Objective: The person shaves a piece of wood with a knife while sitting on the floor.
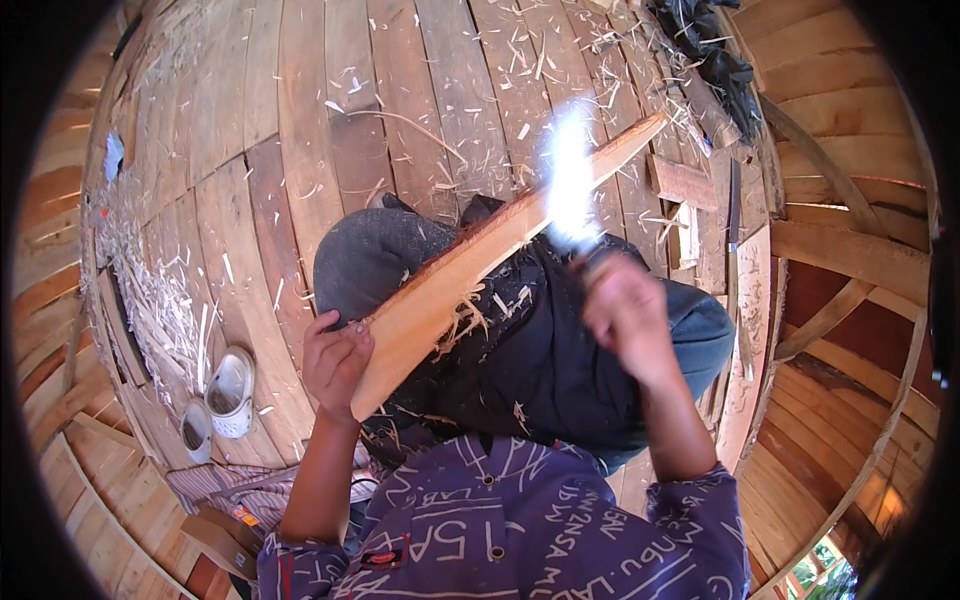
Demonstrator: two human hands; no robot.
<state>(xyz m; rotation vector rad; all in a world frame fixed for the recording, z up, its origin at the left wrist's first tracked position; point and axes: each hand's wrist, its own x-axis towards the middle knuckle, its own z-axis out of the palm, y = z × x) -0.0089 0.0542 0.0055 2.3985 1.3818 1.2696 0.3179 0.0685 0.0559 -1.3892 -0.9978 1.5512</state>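
Evidently, a Plank Was Being Shaved

The left hand [338, 358] had its fingers wrapped round the near end of a pale plank [470, 263], which slanted away from them across the lap [540, 350], toward the right. Just past those fingers, loose curls of wood [466, 322] lay by its near edge. The right hand [627, 305], blurred, was clenched on a glaring tool [571, 195], probably a blade; ahead of its fingers the glare overlapped the plank, and whether metal met wood could not be told. The step looked like paring that edge; the next move seemed to call for a firm left hold and a shallow stroke. Left of the left fingers sat pale clogs [231, 396], with heaped shavings [165, 310] beyond; farthest from both hands lay dark plastic [718, 68].
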